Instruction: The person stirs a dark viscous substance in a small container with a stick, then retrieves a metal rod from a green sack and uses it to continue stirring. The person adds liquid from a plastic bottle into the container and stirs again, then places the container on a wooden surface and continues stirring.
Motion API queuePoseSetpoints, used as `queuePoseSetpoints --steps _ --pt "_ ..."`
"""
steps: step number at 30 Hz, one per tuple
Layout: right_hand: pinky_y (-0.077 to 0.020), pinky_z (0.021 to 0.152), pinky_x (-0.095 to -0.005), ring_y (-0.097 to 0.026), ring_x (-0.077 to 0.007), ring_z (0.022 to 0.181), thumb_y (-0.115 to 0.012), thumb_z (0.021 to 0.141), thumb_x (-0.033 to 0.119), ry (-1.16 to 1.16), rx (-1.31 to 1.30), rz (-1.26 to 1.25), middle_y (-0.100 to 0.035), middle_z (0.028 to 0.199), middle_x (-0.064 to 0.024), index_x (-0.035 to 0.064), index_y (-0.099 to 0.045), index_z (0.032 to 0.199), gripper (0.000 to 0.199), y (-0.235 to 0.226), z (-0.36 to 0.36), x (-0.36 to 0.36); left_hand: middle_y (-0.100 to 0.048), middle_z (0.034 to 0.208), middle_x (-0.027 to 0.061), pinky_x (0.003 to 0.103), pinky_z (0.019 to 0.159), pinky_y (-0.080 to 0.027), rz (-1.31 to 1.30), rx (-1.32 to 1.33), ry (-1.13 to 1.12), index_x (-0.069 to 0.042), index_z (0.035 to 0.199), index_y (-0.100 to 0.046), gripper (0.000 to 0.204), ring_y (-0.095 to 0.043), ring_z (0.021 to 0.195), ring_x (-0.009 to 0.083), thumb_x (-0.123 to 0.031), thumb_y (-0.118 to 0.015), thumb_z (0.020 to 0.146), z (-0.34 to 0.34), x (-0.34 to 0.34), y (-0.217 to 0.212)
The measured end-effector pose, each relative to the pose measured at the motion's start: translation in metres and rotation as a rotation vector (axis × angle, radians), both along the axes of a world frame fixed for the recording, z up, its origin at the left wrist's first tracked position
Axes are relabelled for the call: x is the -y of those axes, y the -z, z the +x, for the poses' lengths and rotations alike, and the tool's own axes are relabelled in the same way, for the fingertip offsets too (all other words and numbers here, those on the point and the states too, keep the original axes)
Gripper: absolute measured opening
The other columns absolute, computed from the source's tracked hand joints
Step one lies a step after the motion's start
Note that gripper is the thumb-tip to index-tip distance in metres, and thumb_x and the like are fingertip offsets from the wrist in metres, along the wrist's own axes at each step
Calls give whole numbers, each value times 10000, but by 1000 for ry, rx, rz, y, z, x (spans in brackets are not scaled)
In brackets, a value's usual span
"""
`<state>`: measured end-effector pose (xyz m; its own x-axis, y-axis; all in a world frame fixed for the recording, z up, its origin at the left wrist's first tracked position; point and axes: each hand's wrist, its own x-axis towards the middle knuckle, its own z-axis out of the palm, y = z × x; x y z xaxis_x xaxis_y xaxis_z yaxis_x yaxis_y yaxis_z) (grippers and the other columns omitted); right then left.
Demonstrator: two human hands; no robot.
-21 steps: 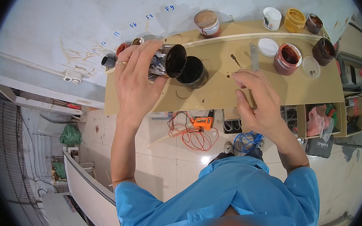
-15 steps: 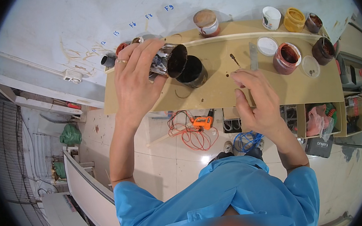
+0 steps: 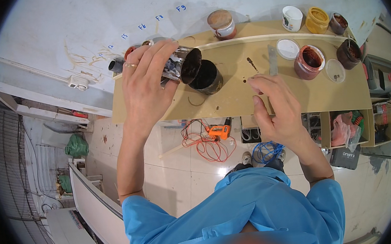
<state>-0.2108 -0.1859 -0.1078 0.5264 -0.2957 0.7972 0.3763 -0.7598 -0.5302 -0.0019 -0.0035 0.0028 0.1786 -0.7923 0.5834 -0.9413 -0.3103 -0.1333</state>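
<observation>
Plainly, a dark cup [image 3: 116,65] sits at the nine o'clock end of the brown table [image 3: 235,103]. Next comes the left hand [image 3: 145,84], fingers and thumb clamped on a stained can [image 3: 190,66]. This can is tipped, its mouth facing three o'clock, right by the rim of a black pot [image 3: 211,81] at its four o'clock; whether they touch, I cannot tell. From that pot, a brown-topped jar [image 3: 222,27] stands at one o'clock and a dark streak [image 3: 251,63] lies just before three. The right hand [image 3: 277,108] hovers at four o'clock, thumb and fingertips apart; whether they hold something small, I cannot tell. Farther along, toward three o'clock, come a putty knife [image 3: 272,61], white lid [image 3: 288,49], red jar [image 3: 307,68], clear lid [image 3: 335,69] and brown jar [image 3: 349,58].
</observation>
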Motion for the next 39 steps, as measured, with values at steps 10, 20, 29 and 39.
queuePoseSetpoints --steps 10,20,29,39 --pt "-566 815 -445 -688 -401 945 -601 727 -194 -1 35 -7 -698 1153 -237 -54 -639 1245 539 2 3 2 -707 1383 22 440 1094 -470 -3 25 6 -148 1346 -690 705 -606 1266 312 4 -836 673 0 3 -2" --pt "-571 807 -438 -692 -399 954 -574 718 -212 -2 54 -5 -705 1161 -236 -57 -639 1247 556 2 5 3 -708 1370 24 444 1083 -472 1 35 4 -145 1341 -692 697 -612 1249 316 7 -834 676 1 4 -1" --pt "-600 803 -308 -755 -209 905 -562 1077 -69 -51 63 253 -738 1232 -197 -29 -650 1281 226 8 2 -5 -699 1302 105 444 1118 -461 -181 -300 -38 -79 1364 -664 736 -596 1266 332 -96 -962 692 -6 -5 22" --pt "-579 702 -284 -746 -138 844 -613 1106 43 131 -40 190 -750 1095 -92 3 -679 1202 123 -5 -8 -3 -708 1283 103 453 1075 -459 -391 -348 -25 -50 1342 -653 771 -595 1220 318 -179 -1005 668 -18 -23 41"
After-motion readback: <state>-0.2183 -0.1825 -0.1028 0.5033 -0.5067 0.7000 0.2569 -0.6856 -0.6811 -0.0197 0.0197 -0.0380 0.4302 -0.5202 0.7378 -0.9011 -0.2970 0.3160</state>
